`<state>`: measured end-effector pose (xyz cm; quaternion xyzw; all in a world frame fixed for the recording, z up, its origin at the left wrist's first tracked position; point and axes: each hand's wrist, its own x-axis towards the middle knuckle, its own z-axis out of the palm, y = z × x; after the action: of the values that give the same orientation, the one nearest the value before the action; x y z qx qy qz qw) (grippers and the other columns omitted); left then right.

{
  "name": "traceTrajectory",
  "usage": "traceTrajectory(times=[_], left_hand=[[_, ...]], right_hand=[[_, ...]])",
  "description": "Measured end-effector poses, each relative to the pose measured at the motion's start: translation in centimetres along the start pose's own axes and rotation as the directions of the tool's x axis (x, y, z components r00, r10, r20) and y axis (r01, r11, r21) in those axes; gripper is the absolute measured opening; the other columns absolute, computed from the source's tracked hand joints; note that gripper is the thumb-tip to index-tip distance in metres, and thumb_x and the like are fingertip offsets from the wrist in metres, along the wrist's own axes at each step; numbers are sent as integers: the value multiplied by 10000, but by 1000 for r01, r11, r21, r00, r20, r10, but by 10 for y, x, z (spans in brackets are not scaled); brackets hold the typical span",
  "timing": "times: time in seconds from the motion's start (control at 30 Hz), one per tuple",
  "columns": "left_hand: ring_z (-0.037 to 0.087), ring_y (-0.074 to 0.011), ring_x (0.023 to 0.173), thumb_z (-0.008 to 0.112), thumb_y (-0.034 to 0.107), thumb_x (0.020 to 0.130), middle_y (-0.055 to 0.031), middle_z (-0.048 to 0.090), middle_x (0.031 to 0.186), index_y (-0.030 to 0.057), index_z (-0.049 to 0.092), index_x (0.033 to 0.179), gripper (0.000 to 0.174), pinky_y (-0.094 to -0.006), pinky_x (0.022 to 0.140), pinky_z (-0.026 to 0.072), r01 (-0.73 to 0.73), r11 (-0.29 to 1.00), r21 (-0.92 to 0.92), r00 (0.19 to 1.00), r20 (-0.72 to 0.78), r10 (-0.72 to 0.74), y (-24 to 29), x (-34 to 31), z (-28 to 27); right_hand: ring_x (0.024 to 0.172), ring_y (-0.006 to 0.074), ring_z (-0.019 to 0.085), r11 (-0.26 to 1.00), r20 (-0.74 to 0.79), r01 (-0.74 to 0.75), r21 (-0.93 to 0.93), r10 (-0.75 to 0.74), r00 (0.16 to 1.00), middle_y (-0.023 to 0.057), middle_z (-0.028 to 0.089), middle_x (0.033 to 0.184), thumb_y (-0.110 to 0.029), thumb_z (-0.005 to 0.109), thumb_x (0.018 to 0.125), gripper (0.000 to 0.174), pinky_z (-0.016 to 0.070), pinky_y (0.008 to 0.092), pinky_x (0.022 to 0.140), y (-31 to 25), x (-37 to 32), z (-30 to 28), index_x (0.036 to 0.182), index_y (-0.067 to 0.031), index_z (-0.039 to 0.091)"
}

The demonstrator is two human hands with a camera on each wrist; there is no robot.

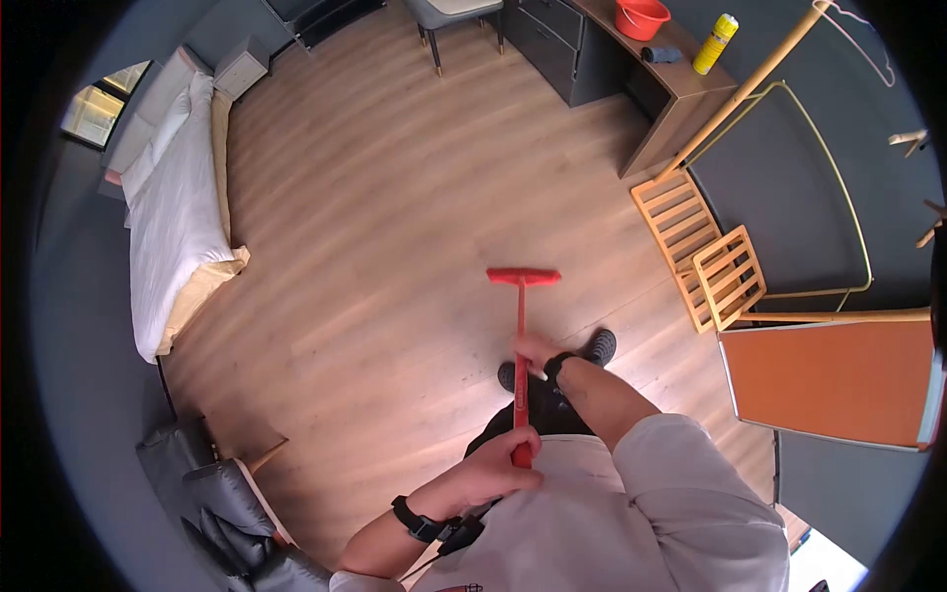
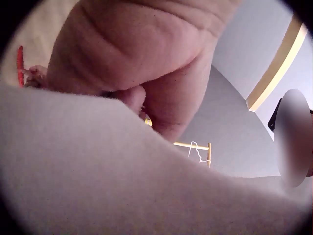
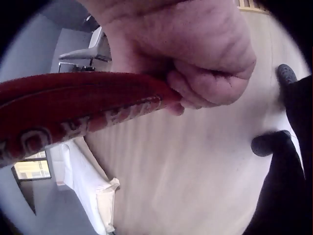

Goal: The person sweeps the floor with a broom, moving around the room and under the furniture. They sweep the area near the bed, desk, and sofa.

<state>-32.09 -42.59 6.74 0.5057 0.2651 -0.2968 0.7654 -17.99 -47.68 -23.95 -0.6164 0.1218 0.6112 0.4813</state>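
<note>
A red long-handled tool [image 1: 521,316] with a wide flat red head lies across the middle of the head view, its head over the wood floor. At the top end of the handle, close to the torso, the left hand [image 1: 498,467] grips it. Further down the handle the right hand [image 1: 538,352] is wrapped round it. In the right wrist view the right hand [image 3: 195,58] has its fingers curled about the red handle [image 3: 73,105], which carries pale lettering. The left hand [image 2: 132,54] fills the left wrist view's upper part, its fingertips mostly hidden behind a pale sleeve or shirt.
A bed [image 1: 182,217] stands at the left, with a dark leather sofa [image 1: 232,498] below it. On the right are a wooden slatted rack [image 1: 681,227] and an orange board [image 1: 829,380]. A desk [image 1: 681,74] holds a red bucket [image 1: 641,18] and a yellow can [image 1: 715,44].
</note>
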Motion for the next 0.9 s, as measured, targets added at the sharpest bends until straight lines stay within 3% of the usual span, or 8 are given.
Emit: traceTrajectory(times=[0.03, 0.1, 0.2, 0.5, 0.57, 0.73, 0.8, 0.9], left_hand=[[375, -47, 462, 615, 91, 684, 38, 390, 580, 85, 427, 799, 220, -195, 397, 268, 77, 997, 21, 995, 63, -79, 0, -5, -2], [383, -45, 485, 624, 107, 677, 41, 390, 584, 83, 440, 793, 219, -196, 410, 280, 139, 989, 57, 982, 125, -145, 1, -14, 0], [394, -49, 503, 620, 119, 686, 35, 405, 584, 78, 442, 765, 199, -205, 427, 292, 125, 982, 139, 968, 201, -152, 5, -29, 5], [398, -62, 506, 604, 230, 762, 31, 426, 620, 83, 448, 767, 214, -214, 421, 296, -202, 939, 280, 978, 112, 177, -22, -20, 20], [386, -51, 507, 578, 246, 781, 36, 423, 627, 105, 469, 768, 179, -206, 394, 274, 184, 983, 3, 983, 19, -184, -15, -15, 23], [313, -36, 437, 549, 232, 795, 40, 406, 609, 118, 485, 755, 137, -178, 370, 223, 247, 916, -315, 967, 28, -252, -17, -9, 26], [300, -35, 422, 544, 223, 796, 49, 391, 594, 117, 471, 755, 135, -178, 357, 209, 273, 942, -197, 960, 109, -256, -17, -14, 37], [289, -26, 427, 532, 208, 808, 56, 362, 577, 114, 452, 775, 128, -178, 352, 200, 290, 941, -172, 954, 133, -270, -2, -20, 56]], right_hand=[[491, 187, 511, 981, 82, -58, -186, 74, 994, 58, 451, 521, -86, 541, 641, 44, 360, 364, 398, 31, 25, -8, 632, -47, 522], [474, 193, 507, 604, 439, 697, -386, -544, 715, 63, 436, 502, -78, 551, 613, 58, 351, 363, 381, 102, 57, -26, 605, -43, 505], [425, 206, 489, 995, 115, -96, -5, 96, 989, 48, 400, 463, -45, 561, 591, 107, 344, 338, 358, 35, -41, 8, 534, -37, 471], [452, 179, 483, 988, 41, 69, -140, -64, 997, 91, 506, 545, -85, 599, 592, 146, 342, 330, 375, 25, 3, 21, 613, 46, 537], [484, 186, 497, 994, 79, 85, -74, -79, 994, 93, 510, 593, -76, 600, 609, 153, 360, 333, 391, 27, 14, 22, 669, 51, 541], [456, 215, 482, 995, 68, 11, -95, -4, 998, 68, 440, 511, -70, 549, 667, 96, 353, 331, 386, 44, 8, 24, 607, -15, 499], [506, 207, 506, 823, 407, 412, -391, -247, 879, 76, 459, 535, -42, 533, 656, 56, 384, 347, 415, 114, 55, -2, 637, 6, 510], [486, 175, 453, 897, 76, 6, -442, 30, 997, 66, 458, 563, -47, 535, 624, 48, 326, 330, 405, 81, -20, 5, 647, -15, 507]])
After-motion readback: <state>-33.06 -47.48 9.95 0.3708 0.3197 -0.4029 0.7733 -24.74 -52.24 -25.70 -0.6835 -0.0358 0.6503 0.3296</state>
